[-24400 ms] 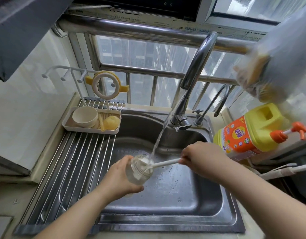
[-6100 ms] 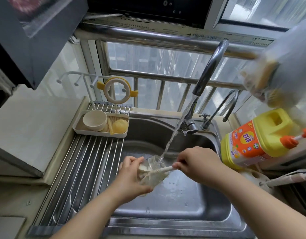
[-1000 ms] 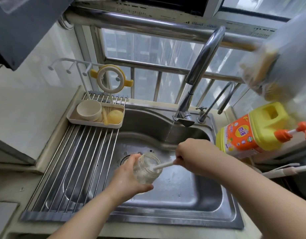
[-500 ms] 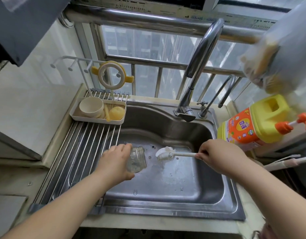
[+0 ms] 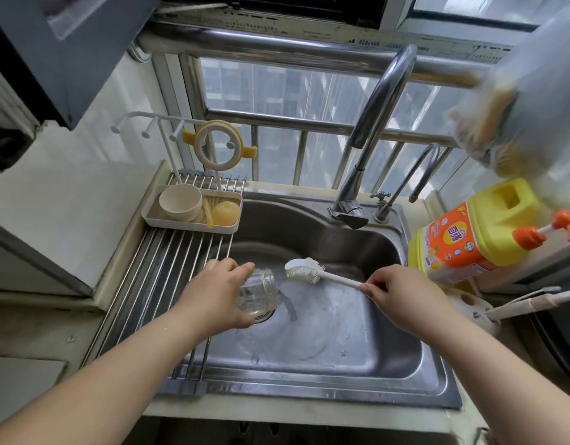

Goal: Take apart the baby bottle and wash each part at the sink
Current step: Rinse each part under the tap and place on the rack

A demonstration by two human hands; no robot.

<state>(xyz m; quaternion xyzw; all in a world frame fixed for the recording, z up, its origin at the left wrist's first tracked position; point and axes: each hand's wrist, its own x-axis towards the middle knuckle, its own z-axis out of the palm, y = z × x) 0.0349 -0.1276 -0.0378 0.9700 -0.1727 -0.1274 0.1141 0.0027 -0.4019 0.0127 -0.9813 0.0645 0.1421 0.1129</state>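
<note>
Bottle (image 5: 257, 295) lies tilted in the left hand (image 5: 213, 295) grip, while right hand (image 5: 397, 297) pinches the brush (image 5: 304, 270) handle at three o'clock.

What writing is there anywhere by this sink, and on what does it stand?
Detergent jug, orange label: large white Chinese characters, too blurred to read with confidence; the small print is illegible.
Strip above the window: a row of tiny print, too small to read.
Bottle and brush: no writing visible.
</note>
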